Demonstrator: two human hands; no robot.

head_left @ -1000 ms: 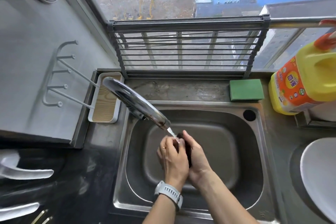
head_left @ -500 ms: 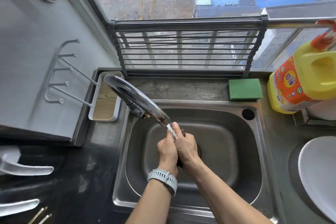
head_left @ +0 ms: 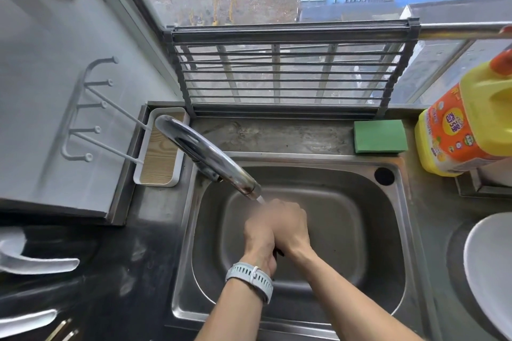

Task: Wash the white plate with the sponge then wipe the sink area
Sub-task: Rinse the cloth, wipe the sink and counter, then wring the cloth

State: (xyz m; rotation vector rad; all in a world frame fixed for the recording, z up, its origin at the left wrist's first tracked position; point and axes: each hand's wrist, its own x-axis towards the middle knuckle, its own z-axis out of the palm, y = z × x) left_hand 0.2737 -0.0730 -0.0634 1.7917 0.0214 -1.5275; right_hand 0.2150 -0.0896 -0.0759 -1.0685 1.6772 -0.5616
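Now the left hand [head_left: 259, 241] and right hand [head_left: 291, 225] are pressing together under the tap [head_left: 210, 158], wringing something dark, barely showing between them. A second ago they were lower and more open; the squeezing suggests rinsing is ending. The white plate [head_left: 487, 271] is waiting on the surface [head_left: 432, 219] at right, unmoved. Farther back, the green sponge [head_left: 380, 136] is lying untouched behind the sink [head_left: 360, 219].

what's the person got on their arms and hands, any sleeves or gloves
No sleeves or gloves show: both forearms are bare as far as the frame edge. The left hand and right hand are bare too. The left wrist carries a pale grey watch band with rows of slots.
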